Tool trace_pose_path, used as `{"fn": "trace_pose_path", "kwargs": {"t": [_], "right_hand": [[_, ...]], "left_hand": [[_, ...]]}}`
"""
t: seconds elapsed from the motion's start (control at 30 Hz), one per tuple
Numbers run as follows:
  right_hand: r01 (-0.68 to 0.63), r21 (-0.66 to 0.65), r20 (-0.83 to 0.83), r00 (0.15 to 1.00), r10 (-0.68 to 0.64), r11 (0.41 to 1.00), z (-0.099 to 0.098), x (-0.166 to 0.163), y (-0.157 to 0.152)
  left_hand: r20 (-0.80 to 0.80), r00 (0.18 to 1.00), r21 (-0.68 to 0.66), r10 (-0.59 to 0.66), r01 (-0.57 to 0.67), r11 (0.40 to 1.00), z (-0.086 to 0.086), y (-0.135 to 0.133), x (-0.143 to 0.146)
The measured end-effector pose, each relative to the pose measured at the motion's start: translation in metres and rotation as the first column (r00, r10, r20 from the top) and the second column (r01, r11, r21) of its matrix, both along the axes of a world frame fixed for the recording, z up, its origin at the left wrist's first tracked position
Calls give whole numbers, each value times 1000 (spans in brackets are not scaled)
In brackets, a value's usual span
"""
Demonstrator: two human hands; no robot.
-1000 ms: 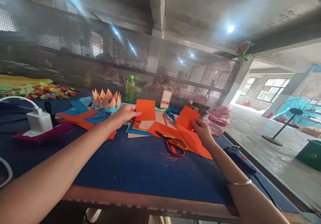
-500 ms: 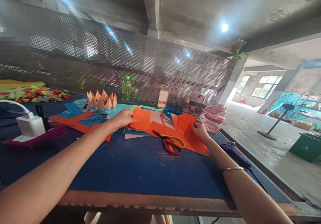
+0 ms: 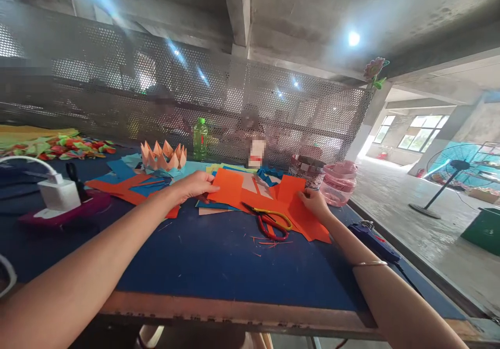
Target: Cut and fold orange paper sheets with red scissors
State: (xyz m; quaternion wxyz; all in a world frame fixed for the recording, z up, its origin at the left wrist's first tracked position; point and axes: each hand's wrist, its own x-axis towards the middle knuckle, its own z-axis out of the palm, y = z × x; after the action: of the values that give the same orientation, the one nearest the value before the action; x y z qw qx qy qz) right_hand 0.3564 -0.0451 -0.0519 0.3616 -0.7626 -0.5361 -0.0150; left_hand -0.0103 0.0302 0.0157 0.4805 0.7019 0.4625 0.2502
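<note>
My left hand (image 3: 198, 185) pinches the left edge of a square orange sheet of paper (image 3: 227, 185) between thumb and fingers. Another small orange piece of paper (image 3: 291, 188) stands up in the grip of my right hand (image 3: 313, 203), its fingers closed on the lower right edge. Between the hands a pair of scissors (image 3: 275, 223) with a red and a yellow handle lies on the table, blades pointing left over larger orange paper (image 3: 307, 219). Thin orange trimmings (image 3: 269, 243) are scattered just in front of the scissors.
A folded peach paper crown (image 3: 164, 156) stands behind blue and orange sheets. Farther back are a green-capped bottle (image 3: 200, 139) and a perforated metal screen (image 3: 219, 99). A pink jar (image 3: 339, 183) and blue tool (image 3: 373, 240) sit at right, a white charger (image 3: 58, 192) at left.
The small orange piece in my right hand is now more upright and squarely facing me. My left hand's sheet has shifted slightly right. The whole view has also drifted a little.
</note>
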Motion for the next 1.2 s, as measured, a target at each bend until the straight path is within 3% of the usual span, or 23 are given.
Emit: {"fn": "trace_pose_path", "kwargs": {"t": [0.1, 0.23, 0.43, 0.6, 0.73, 0.83, 0.93, 1.0, 1.07, 1.1, 1.2], "right_hand": [[49, 43, 3, 999, -49, 998, 5, 1, -3], [58, 78, -28, 998, -56, 995, 8, 2, -6], [39, 176, -73, 997, -27, 984, 6, 1, -5], [58, 358, -107, 994, -21, 932, 17, -5, -11], [88, 488, -152, 988, -14, 869, 28, -5, -13], [72, 570, -294, 948, 121, 819, 31, -9, -12], [-22, 559, -448, 833, 325, 829, 32, -23, -11], [-156, 500, -542, 710, 449, 852, 33, -38, -14], [-301, 475, -588, 590, 553, 827, 34, -55, -18], [-345, 473, -598, 550, 583, 811, 35, -63, -21], [-455, 407, -614, 506, 606, 792, 35, -80, -27]], "left_hand": [[-71, 997, 52, -11, 15, 999, 7, 5, -11], [-135, 976, 194, 169, -141, 971, 20, 6, -36], [-240, 930, 207, 278, -230, 951, 25, -8, -67], [-199, 942, 194, 270, -232, 953, 19, -11, -56], [-355, 917, 237, 184, -102, 966, 13, -8, -33], [-440, 880, 289, 180, -50, 956, 13, -5, -20], [-340, 911, 438, 234, -67, 897, 18, -5, 0], [-146, 977, 459, 157, -74, 885, 21, -11, 19], [100, 992, 229, -74, 49, 972, 21, -22, 42], [204, 971, 114, -127, 105, 988, 19, -29, 52], [407, 901, -63, -147, 188, 980, 8, -44, 72]]}}
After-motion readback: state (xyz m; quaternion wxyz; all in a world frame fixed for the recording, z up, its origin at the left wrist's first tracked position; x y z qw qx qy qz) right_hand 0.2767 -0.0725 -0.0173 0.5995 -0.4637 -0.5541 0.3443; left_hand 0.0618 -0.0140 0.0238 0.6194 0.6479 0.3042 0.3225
